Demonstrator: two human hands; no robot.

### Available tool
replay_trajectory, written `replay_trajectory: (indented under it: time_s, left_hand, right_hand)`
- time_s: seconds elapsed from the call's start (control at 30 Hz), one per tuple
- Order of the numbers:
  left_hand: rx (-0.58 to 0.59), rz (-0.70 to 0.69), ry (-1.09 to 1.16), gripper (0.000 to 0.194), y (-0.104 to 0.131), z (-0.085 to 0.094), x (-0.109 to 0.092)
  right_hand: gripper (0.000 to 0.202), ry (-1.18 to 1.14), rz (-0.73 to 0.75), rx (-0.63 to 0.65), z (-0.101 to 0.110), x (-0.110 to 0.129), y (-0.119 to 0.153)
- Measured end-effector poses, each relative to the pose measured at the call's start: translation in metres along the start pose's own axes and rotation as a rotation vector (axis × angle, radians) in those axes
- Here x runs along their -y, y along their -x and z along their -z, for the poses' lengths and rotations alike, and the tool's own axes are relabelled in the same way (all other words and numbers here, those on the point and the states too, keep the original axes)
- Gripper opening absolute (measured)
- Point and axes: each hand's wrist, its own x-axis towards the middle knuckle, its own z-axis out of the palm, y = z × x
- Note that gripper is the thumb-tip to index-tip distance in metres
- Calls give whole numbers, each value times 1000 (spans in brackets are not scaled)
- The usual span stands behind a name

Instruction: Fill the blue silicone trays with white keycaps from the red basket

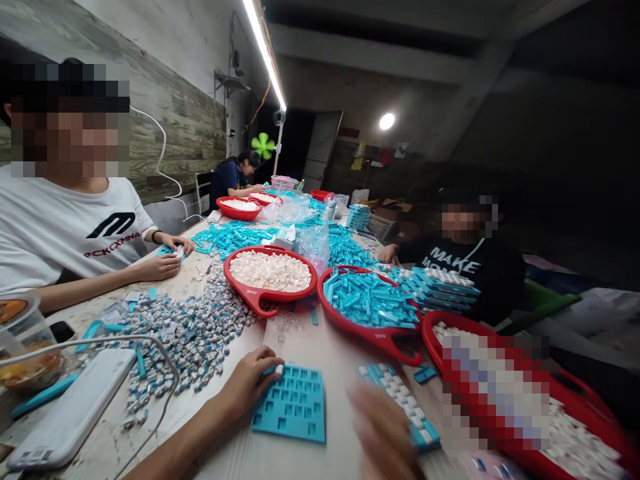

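Observation:
My left hand (250, 381) is at the upper left corner of a blue tray (294, 419) with rows of square holes, lying on the table. Its thumb and forefinger close around a small white piece (279, 369) at that corner. To the right of the tray, my right hand (383, 430) is smeared by motion, so its fingers and anything in them cannot be made out. Just beyond that hand lies a second blue tray (400, 397) set with white pieces, partly hidden by it.
Red baskets hold white pieces (270, 270), blue strips (370, 297) and more white pieces (580, 433). Small metallic-looking parts (185, 333) are heaped left. A white power bank-like device (75, 407) and cable lie near. Filled trays (445, 290) are stacked right. Several people sit around.

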Motion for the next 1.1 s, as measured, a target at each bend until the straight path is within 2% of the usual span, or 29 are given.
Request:
replay_trajectory:
  time_s: [0.2,0.3,0.37,0.5,0.57,0.63,0.87,1.1]
  left_hand:
    - [-214,-188,43,23,1,1,0]
    - [-263,-219,57,23,1,2,0]
    - [-295,-216,107,32,1,2,-2]
    - [-233,-154,330,67,2,0,-8]
    - [-168,-102,439,78,3,-1,-10]
    - [-123,-59,493,82,2,-2,-10]
    - [-85,56,415,43,3,-1,-15]
    - [-147,87,471,39,7,-6,-21]
  right_hand:
    - [30,51,-58,-86,-3,-8,-5]
    - [25,5,-75,-93,-8,-10,-12]
    - [23,-24,-78,-120,-10,-11,-14]
    - [24,-34,-43,-211,-11,-10,-9]
    - [26,-37,-21,-227,-11,-8,-6]
    - [26,-40,-2,-233,-11,-7,-3]
    - [26,-45,-3,-297,-17,-6,2]
    - [21,-64,-92,-313,-18,3,6]
